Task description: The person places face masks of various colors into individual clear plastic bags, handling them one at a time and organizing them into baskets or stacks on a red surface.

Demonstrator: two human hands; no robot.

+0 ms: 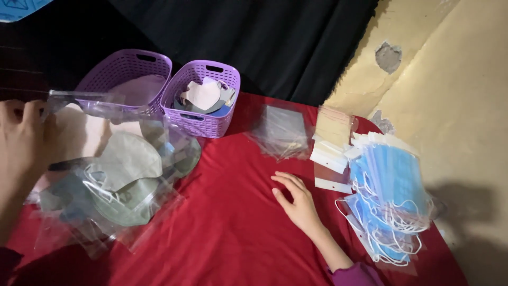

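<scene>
Your left hand (24, 140) is gripping the edge of a clear plastic sleeve (79, 103) at the far left, fingers curled and pinched on the film, holding it up above the heap of bagged grey-green fabric masks (124, 180) that is lying on the red cloth-covered table (233, 233). Your right hand (299, 201) is resting flat on the red cloth near the middle, fingers loosely spread and holding nothing.

Judging by this, you are working at the bagging stage: one sleeve is in hand while the free hand is waiting between supplies. Just beyond your right hand a stack of empty clear sleeves (280, 130) is lying, with a pile of white and tan card headers (330, 145) beside it, and further right a tall stack of blue pleated face masks with white ear loops (391, 196) is leaning toward the table edge.

Two purple woven-look plastic baskets (203, 124) are standing side by side at the back, touching, both holding pale masks.

A next move would likely call for steadying the sleeve's mouth with the left fingers, since the film is thin and slippery, and taking care around the leaning blue stack.
</scene>
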